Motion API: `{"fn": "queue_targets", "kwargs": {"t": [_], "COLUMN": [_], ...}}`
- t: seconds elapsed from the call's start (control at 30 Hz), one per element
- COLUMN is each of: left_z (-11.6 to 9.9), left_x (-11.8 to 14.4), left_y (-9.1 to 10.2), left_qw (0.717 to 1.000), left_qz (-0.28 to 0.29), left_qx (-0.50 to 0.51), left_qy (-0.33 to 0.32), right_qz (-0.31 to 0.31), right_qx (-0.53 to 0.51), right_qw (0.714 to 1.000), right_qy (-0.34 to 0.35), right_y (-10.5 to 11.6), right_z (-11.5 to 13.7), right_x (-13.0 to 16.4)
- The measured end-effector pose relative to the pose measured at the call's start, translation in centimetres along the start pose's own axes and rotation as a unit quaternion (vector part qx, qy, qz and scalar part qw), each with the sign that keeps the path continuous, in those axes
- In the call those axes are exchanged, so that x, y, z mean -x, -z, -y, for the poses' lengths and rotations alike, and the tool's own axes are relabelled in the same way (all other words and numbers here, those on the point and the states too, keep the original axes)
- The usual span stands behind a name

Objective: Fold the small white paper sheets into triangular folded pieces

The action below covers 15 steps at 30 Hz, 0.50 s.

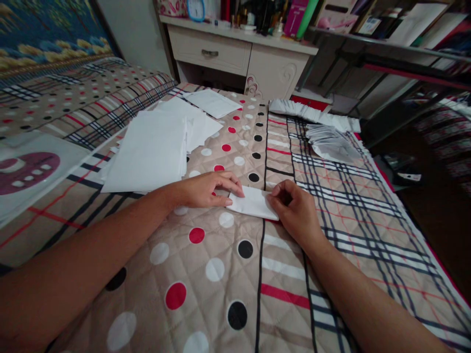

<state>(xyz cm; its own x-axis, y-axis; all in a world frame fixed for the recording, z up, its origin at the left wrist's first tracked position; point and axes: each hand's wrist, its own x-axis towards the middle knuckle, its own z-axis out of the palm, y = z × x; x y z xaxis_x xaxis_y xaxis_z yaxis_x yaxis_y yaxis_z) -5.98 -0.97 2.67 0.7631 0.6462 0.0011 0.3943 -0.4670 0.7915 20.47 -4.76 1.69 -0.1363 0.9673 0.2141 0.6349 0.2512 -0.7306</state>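
from the head view we see a bed [206, 274] covered with a quilt of dots and plaid stripes. at its middle lies a small folded white paper [253, 202], our landmark. the near right corner of the paper is hidden under our right hand [294, 213], and its left edge is covered by the fingertips of our left hand [208, 189]. the left fingers [235, 189] lie close together and press flat on the paper's left end, thumb below. the right fingers [281, 193] are curled, pinching the paper's right edge against the quilt. so the paper sits between the two hands, touching both.

behind the paper and to its left a stack of white sheets [150, 149] rests on the quilt, with more loose sheets [211, 103] farther back. behind the paper to its right lies a fanned pile of folded papers [329, 142], and past that a long row of folded pieces [309, 113], too small to make out singly. far left of the paper a plastic bag with a maroon print [27, 171] is cut off by the edge; we cannot read any writing on it. well behind the paper stands a cream nightstand [239, 56], its top cluttered and blurred, with no label we can read.
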Motion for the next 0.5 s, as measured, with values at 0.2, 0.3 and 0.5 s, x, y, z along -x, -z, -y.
{"fn": "queue_targets", "kwargs": {"t": [0.2, 0.3, 0.5], "left_z": [-0.3, -0.5, -0.6], "left_x": [-0.2, -0.3, -0.4], "left_y": [-0.6, -0.8, -1.0], "left_qw": [0.999, 0.999, 0.998], "left_qz": [-0.037, -0.043, -0.055], "left_qx": [0.01, -0.003, -0.026], "left_qy": [0.012, 0.015, 0.01], "right_qz": [-0.009, -0.09, -0.023], "right_qx": [-0.022, -0.013, 0.148], "right_qw": [1.0, 0.992, 0.92], "right_qy": [0.001, 0.092, 0.362], "right_y": [0.1, 0.5, 0.0], "right_z": [-0.2, 1.0, 3.6], "right_x": [-0.1, 0.3, 1.8]}}
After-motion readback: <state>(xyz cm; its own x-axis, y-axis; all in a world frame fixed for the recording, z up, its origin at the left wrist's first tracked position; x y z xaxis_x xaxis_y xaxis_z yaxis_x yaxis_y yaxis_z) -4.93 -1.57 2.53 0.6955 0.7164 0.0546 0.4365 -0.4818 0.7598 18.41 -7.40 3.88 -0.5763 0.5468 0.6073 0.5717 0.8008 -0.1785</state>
